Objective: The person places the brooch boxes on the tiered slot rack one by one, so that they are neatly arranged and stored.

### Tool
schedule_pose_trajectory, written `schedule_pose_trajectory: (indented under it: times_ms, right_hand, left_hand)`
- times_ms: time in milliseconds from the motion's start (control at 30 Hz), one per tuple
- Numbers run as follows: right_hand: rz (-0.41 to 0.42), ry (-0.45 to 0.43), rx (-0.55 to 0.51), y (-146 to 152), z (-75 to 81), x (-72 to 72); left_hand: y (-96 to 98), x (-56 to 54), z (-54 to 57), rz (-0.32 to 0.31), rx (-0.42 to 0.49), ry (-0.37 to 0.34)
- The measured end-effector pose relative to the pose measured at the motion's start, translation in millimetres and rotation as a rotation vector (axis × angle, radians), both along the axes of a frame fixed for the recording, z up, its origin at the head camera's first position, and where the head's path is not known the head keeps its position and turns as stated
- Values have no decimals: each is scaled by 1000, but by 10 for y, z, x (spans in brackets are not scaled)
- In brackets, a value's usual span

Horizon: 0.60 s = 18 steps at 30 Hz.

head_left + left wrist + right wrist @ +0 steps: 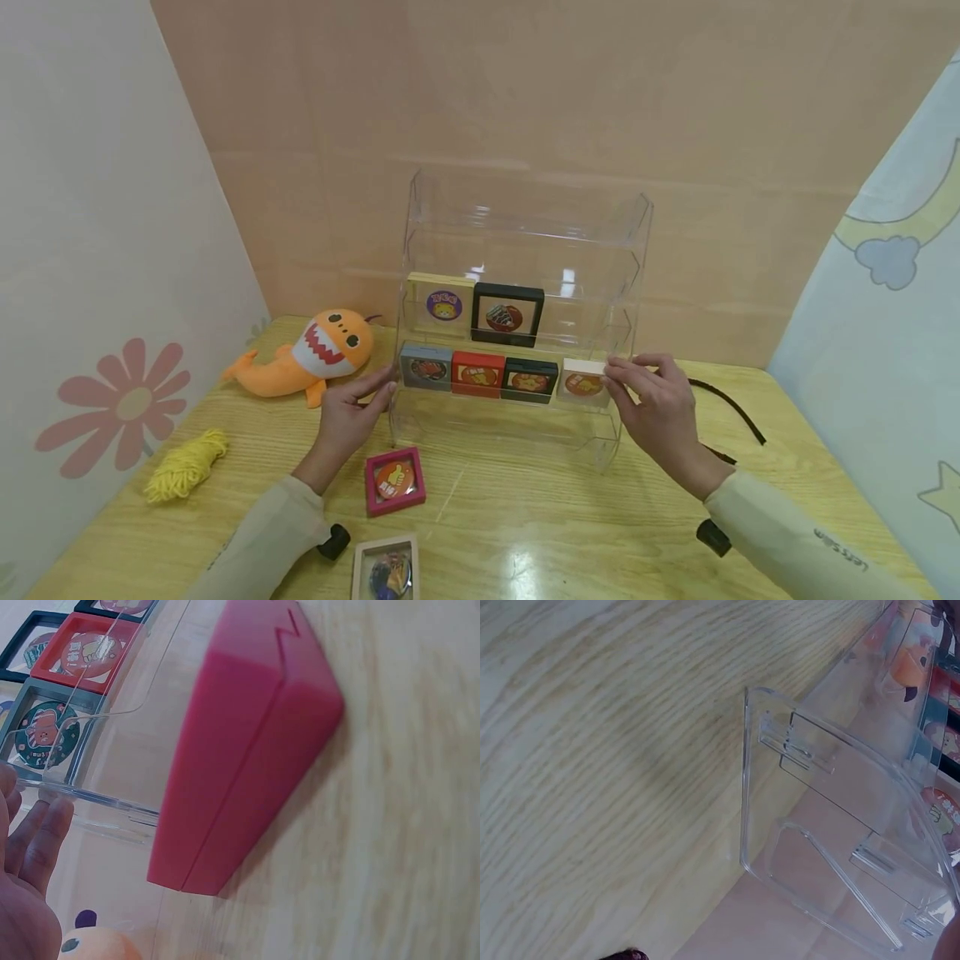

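A clear acrylic tiered rack [517, 429] stands on the table, bearing small framed badges on two tiers. My left hand [347, 425] touches the rack's left side with fairly straight fingers, close to the grey-framed badge [46, 735]. On the lower tier, my right hand [660, 408] pinches the right end of a white-framed badge [581, 383]. To its left, past a small gap, are a black-framed badge [530, 381] and a red-framed badge [477, 374]. Only a sliver of the right hand shows in the right wrist view.
The upper tier holds a cream-framed badge [441, 305] and a larger black-framed badge [507, 316]. In front lie a magenta-framed badge [395, 481] and a beige-framed badge [386, 571]. An orange plush shark [311, 358], yellow yarn [187, 465] and a dark cord [738, 408] flank the rack.
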State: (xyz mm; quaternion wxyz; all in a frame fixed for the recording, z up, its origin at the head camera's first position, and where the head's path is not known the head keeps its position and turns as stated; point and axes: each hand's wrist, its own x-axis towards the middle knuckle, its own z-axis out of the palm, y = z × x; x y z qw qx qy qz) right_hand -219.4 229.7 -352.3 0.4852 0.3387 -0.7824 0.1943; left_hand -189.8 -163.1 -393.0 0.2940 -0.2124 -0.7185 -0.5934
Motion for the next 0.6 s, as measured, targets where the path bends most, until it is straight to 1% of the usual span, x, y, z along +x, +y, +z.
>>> schedule_pose_trajectory:
  times_ms: [133,267,367,467,600]
  right_hand:
    - [-4,-40,7,9,-23,12]
    - [-11,-115,-8,9,-30,30]
    - [-36,-160,-16,-2,-29,45]
    - [-57,-178,-13,-14,-25,53]
    - [-64,-190,-10,-16,-14,65]
  left_hand:
    - [-12,-7,-8,-7,-11,-6]
    - [-15,-8,-13,-5,-18,-11]
    - [-12,-7,-11,-1,-17,-4]
    - [-7,-4,-8,4,-15,10]
    - [-2,-8,-12,8,-19,26]
